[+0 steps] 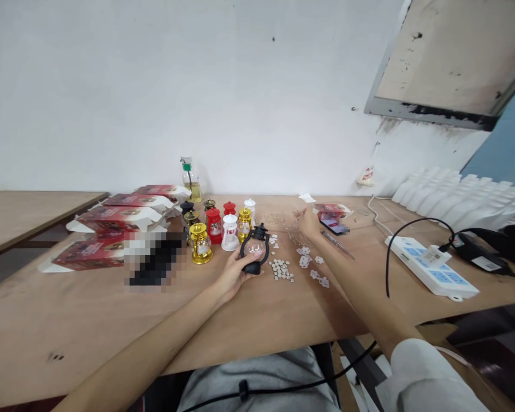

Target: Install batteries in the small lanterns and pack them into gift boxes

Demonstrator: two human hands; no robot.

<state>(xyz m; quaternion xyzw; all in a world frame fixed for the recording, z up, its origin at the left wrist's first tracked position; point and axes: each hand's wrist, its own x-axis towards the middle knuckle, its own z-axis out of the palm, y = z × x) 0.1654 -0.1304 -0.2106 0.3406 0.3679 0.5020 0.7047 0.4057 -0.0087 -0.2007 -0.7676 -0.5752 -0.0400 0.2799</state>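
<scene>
My left hand (234,278) is closed around a small black lantern (254,249) with a clear globe, held upright just above the table. Beyond it stand several mini lanterns, among them a gold lantern (201,245), a red lantern (214,225) and a white lantern (230,233). Farther right, my right hand (308,223) is at a loose pile of thin wire pieces (295,236); its fingers are small and partly hidden. Between my arms lie several round button cells (280,270) and small white plastic pieces (304,258).
Red-and-white boxes (120,220) lie at the left, beside a bottle of yellowish liquid (191,184). To the right are a phone (332,226), a screwdriver (338,244), a power strip (431,269) with a black cable, and a row of white plastic items (463,197).
</scene>
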